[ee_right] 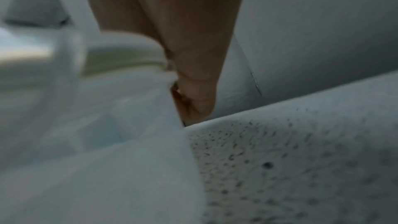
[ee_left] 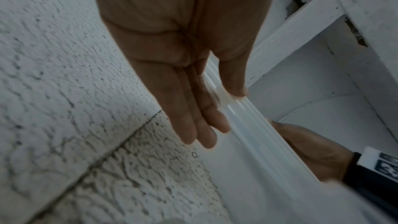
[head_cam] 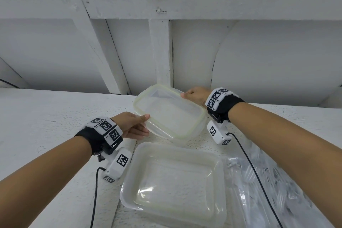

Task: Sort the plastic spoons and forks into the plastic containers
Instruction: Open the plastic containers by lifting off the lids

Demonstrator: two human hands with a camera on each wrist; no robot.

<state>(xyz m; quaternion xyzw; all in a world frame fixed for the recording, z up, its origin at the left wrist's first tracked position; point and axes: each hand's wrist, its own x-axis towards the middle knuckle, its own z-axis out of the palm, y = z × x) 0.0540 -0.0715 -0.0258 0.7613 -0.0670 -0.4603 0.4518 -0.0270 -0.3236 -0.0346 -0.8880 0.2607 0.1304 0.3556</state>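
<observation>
The lid, clear plastic with a pale green seal round its rim, is tilted over the far box, at about 12 o'clock from the near box, which stands open and holds nothing. It looks light, thin and a little springy, and smooth enough to slide in a loose pinch. The rim is the stiffest part and, by my reckoning, the right place to take it, at two opposite edges so it does not twist.

That is how it is held. The left hand pinches the lid's 8 o'clock edge: thumb on top of the rim, fingers lying straight and close together beneath it. The right hand takes the 2 o'clock corner; the thumb lies on the rim, and the right wrist view, badly blurred, shows curled fingers against the edge. How firmly they close I cannot tell.

The cutlery is still in a clear bag at 3 o'clock from the near box, under the right forearm. Spoons and forks cannot be told apart through the wrap. I judge that sorting has not started; this is still the opening of the boxes.
</observation>
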